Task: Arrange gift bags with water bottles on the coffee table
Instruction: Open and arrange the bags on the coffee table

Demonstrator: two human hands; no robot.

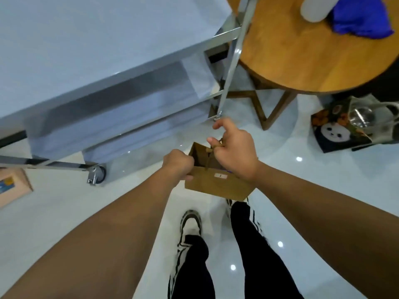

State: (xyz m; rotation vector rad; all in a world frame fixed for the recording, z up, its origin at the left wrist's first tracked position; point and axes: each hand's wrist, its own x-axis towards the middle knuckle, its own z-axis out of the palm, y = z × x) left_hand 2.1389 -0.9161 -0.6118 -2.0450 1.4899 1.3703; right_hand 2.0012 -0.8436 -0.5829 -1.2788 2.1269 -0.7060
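the person stands on a pale glossy floor (323, 190) holding a brown paper gift bag (216, 186) in the air in front of their legs, not resting on anything. the left hand (178, 164) is curled around the bag's left rim, gripping it; the right hand (234, 152) pinches the bag's twisted handle (216, 144) with thumb and fingers, index finger lifted free.

judging by this, the step in hand is carrying or opening the bag — the round wooden coffee table (302, 57) is well apart, up and to the right. next it would need moving over there and setting down upright on a bare part of the top.

a small white label (220, 175) sits on the bag's near face; its mark is too small to read. whether a bottle is inside cannot be told.
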